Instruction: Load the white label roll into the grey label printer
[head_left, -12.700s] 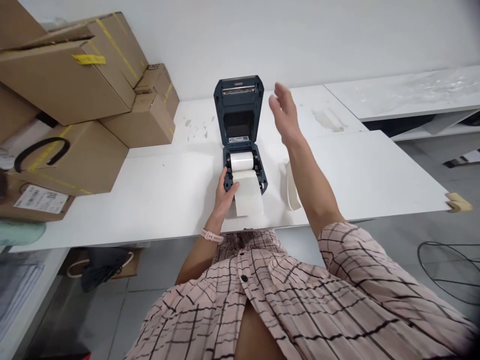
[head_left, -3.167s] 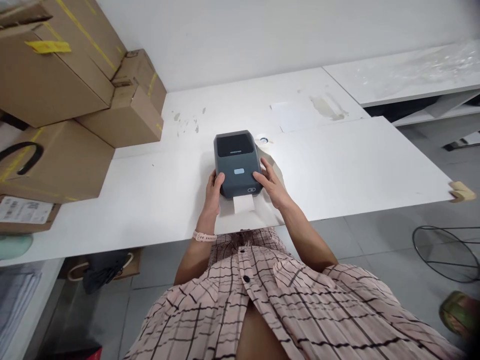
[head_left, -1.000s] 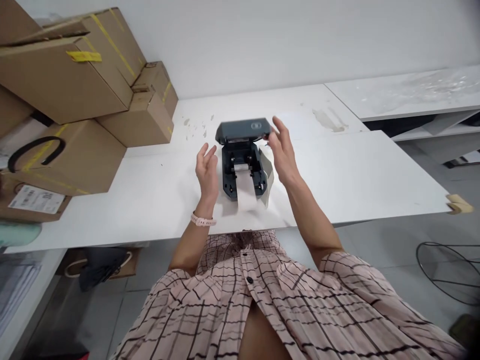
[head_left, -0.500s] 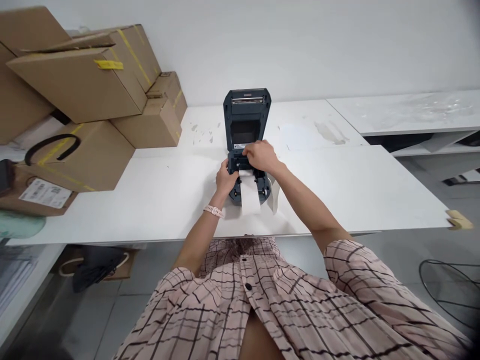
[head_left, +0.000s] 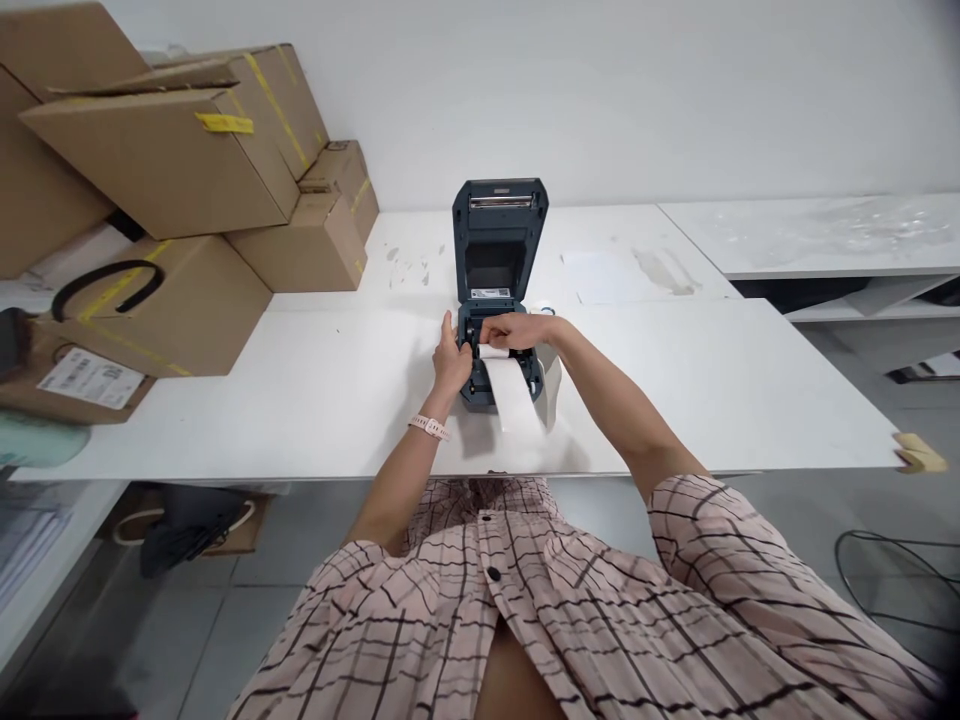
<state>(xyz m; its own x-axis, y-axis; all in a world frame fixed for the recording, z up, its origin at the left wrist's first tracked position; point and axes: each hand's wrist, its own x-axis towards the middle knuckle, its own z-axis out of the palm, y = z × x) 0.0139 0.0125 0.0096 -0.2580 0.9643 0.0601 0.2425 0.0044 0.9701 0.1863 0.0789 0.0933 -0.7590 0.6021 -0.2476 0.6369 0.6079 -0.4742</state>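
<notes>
A dark label printer [head_left: 501, 250] stands on the white table with its lid raised and tilted back. Inside its base sits a small white paper roll [head_left: 493, 352], from which a paper strip [head_left: 516, 398] hangs over the front edge, slanting right. My left hand [head_left: 451, 360] grips the printer's left wall, thumb inside the base and a finger pointing up along the outside. With bent fingers my right hand [head_left: 517, 330] holds the roll from above, partly covering it. Another curved piece of white paper [head_left: 551, 390] lies against the printer's right side.
Cardboard boxes [head_left: 172, 160] are piled at the left, with a black curved band [head_left: 109, 285] on one. A thin white sheet [head_left: 596, 277] lies right of the printer. Beyond is a white shelf unit [head_left: 840, 235]. Black cables [head_left: 892, 590] lie on the floor at right.
My right hand has moved down and toward me, onto the paper roll. The strip's hanging end has shifted right. My left hand keeps its place at the printer's left side.
</notes>
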